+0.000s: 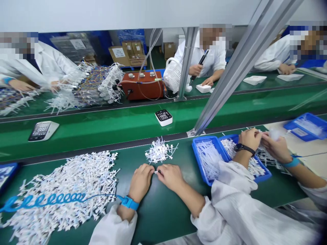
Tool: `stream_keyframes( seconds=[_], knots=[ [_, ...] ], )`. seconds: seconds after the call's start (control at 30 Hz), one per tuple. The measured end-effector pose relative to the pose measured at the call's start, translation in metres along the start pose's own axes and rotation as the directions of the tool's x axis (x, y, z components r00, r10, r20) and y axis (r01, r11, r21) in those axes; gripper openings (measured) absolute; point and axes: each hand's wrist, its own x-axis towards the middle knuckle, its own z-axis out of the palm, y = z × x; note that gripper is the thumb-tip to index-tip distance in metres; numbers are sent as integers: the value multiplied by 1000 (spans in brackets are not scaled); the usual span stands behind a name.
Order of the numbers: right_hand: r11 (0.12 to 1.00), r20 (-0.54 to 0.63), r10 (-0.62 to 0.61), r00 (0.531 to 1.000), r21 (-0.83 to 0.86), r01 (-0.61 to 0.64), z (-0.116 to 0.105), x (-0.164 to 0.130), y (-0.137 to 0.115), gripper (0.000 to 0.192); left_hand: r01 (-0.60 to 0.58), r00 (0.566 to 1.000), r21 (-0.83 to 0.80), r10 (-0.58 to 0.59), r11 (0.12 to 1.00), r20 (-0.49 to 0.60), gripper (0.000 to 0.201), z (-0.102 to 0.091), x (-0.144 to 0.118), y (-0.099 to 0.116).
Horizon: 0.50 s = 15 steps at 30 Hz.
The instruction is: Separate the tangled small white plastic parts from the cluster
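1. White plastic cross-shaped connector (156,172), tiny, pinched between the fingertips of both hands at lower centre of the frame, just above the dark green table mat (163,207).
2. Left hand (140,182): fingers curled together, tips clamped on the connector's left end. Blue wrist strap (129,202) on the wrist; its blue coiled cord (48,198) runs off to the lower left.
3. Right hand (170,177): fingers curled, tips closed on the connector's right end, touching the left hand's tips. White sleeve at lower right.
4. Small pile of white connectors (159,151) just above the hands, centre frame, apart from them.
5. Large pile of white connectors (63,190) fills the lower left; the cord lies across it.
6. Blue tray (201,163) with white parts, right of centre, near the right hand.
7. Co-worker's hands (263,143) at right, over a second blue tray; black watch on one wrist, blue strap on the other.
8. Green conveyor belt (102,126) across mid frame carries a white meter with black display (164,117) at centre and a white monitor unit (43,130) at left.
9. Upper centre: red-brown box (143,89) with tubing, white fan (173,76) beside it. More people in white coats sit behind.
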Motion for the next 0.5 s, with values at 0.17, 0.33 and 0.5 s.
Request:
stream_keyframes(
  seconds=[0.17,0.33,0.5],
  knots=[
    [999,-9,-29,1000,-44,29,1,-3,-4,19,18,999,108,-23,994,44,23,-6,1,14],
    [995,-82,-78,994,-60,73,16,0,7,22,87,996,79,-90,993,25,19,-6,2,11],
    [991,-112,-122,986,-74,115,26,4,18,29,39,999,78,-41,996,16,18,-8,0,4]
  ],
)
